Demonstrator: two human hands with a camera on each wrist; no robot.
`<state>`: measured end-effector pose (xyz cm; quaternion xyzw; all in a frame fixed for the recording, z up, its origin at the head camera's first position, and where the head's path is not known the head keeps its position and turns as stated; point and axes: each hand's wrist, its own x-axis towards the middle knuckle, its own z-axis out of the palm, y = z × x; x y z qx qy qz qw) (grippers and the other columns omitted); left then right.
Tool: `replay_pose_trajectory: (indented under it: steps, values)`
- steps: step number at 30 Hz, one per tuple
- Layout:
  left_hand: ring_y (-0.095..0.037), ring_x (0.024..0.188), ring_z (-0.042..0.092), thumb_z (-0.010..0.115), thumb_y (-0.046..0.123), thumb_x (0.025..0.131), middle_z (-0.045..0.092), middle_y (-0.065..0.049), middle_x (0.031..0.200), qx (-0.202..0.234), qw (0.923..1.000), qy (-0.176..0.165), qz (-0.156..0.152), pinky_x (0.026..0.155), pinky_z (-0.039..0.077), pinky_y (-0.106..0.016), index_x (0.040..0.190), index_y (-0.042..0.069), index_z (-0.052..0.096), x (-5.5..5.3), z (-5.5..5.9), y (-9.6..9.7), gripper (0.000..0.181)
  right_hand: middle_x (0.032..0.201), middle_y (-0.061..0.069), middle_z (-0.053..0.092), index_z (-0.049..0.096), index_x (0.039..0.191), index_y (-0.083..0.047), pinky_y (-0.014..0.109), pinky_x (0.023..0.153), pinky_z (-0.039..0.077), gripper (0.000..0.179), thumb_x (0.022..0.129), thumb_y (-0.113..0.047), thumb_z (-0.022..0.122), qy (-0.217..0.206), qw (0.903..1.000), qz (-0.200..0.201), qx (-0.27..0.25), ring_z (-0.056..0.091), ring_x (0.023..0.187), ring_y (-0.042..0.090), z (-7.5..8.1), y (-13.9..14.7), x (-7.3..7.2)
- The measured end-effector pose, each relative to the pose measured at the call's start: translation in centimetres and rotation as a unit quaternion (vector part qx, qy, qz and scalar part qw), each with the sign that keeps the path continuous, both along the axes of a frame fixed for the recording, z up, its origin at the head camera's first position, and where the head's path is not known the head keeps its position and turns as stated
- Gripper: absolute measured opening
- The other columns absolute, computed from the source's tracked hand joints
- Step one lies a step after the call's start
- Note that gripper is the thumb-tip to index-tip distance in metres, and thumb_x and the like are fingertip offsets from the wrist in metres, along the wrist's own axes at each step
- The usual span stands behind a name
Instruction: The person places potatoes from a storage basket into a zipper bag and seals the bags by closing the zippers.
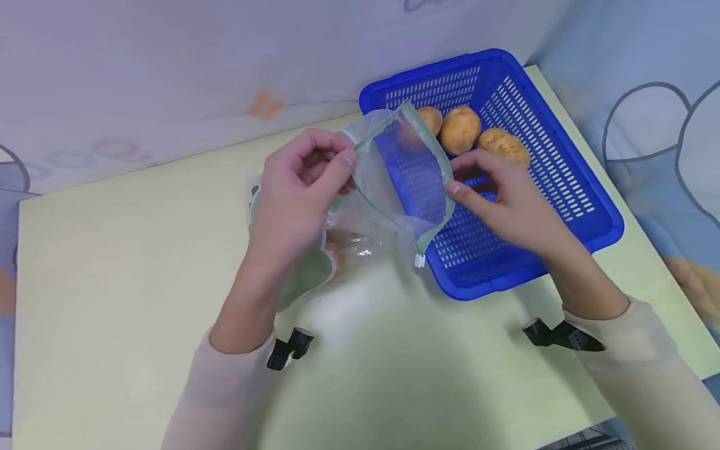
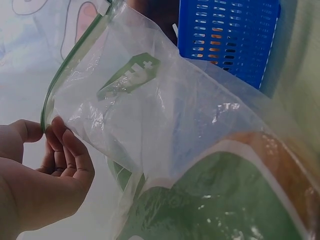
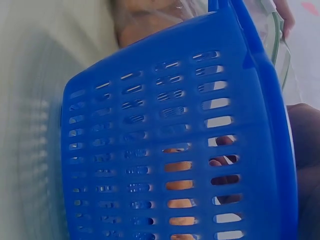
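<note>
A clear plastic slider bag (image 1: 374, 165) with a green-edged mouth is spread between both hands. My left hand (image 1: 298, 187) pinches the near-left lip between thumb and index finger. On the opposite lip, the thumb and fingertips of my right hand (image 1: 506, 200) grip the green edge. The white slider (image 1: 420, 260) hangs at the mouth's lower corner. Lower in the bag, brown rounded contents (image 2: 265, 150) show behind a green print (image 2: 210, 200). Potatoes (image 1: 460, 130) lie in a blue basket (image 1: 610, 228), just beyond my right hand, one of them seen through the bag.
The basket stands at the table's back right, its slotted wall (image 3: 150, 125) close below my right wrist. A pale yellow-green table (image 1: 112, 281) carries everything. Patterned cloth (image 1: 169, 75) hangs along the back and right edges.
</note>
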<state>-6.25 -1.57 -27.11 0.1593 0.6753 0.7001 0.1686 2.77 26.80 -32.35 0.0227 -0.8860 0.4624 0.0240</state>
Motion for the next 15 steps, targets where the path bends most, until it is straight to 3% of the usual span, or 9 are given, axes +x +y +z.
replay_pose_trajectory:
  steps: [5, 10, 15]
  values:
    - [-0.031, 0.083, 0.063, 0.066, 0.01, 0.103, 0.066, -0.012, 0.095, -0.006, 0.9996, 0.004, 0.026, 0.082, 0.057, -0.032, 0.108, 0.004, 0.071, -0.6, -0.7, -1.6, 0.009, 0.116, 0.005, 0.071, 0.067, 0.127, -0.003, 0.025, 0.091, 0.056, 0.024, 0.107, -0.015, 0.065, 0.001, 0.9995, 0.03, -0.01, 0.068, 0.11, 0.019, -0.9, -1.0, -1.8]
    - [-0.03, 0.084, 0.063, 0.067, 0.012, 0.104, 0.066, -0.012, 0.097, -0.018, 0.9993, -0.003, 0.033, 0.082, 0.057, -0.032, 0.111, 0.005, 0.07, -0.3, -1.6, -2.4, 0.01, 0.115, 0.006, 0.07, 0.067, 0.129, -0.005, 0.027, 0.091, 0.055, 0.025, 0.107, -0.016, 0.066, -0.025, 0.9987, 0.041, -0.016, 0.066, 0.111, 0.02, -1.3, -1.7, -2.1]
    - [-0.029, 0.085, 0.065, 0.065, 0.012, 0.105, 0.067, -0.011, 0.099, -0.045, 0.9987, 0.002, 0.023, 0.081, 0.057, -0.033, 0.114, 0.005, 0.069, -0.3, -2.4, -2.3, 0.012, 0.118, 0.008, 0.07, 0.063, 0.135, -0.005, 0.041, 0.095, 0.056, 0.032, 0.107, -0.019, 0.066, -0.051, 0.998, 0.037, 0.0, 0.065, 0.112, 0.022, -1.9, -1.8, -1.9]
